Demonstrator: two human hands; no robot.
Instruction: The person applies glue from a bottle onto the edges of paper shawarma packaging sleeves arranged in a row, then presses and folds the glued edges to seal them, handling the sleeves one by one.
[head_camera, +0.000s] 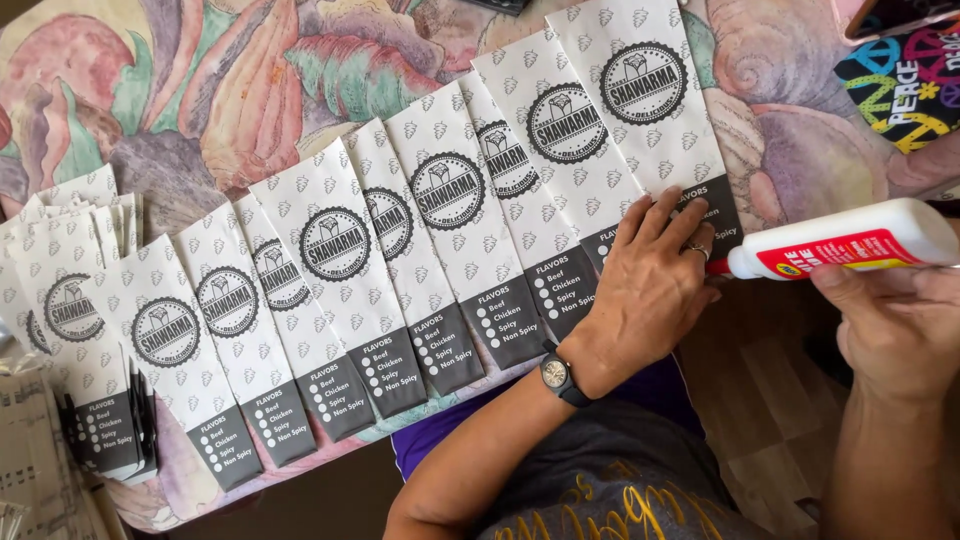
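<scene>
A person's left hand (650, 275) lies flat, fingers spread and holding nothing, on the dark lower end of the last paper bag (640, 110) in a row. The right hand (895, 325) grips a white glue bottle (850, 240), its tip just beside the left hand's ring finger. Overlapping printed bags (330, 270) fan across the flowered bench (200, 90), with a stack of bags (75, 310) at far left.

white glue bottle (850, 240) – sideways, over printed paper bag (640, 120)
</scene>
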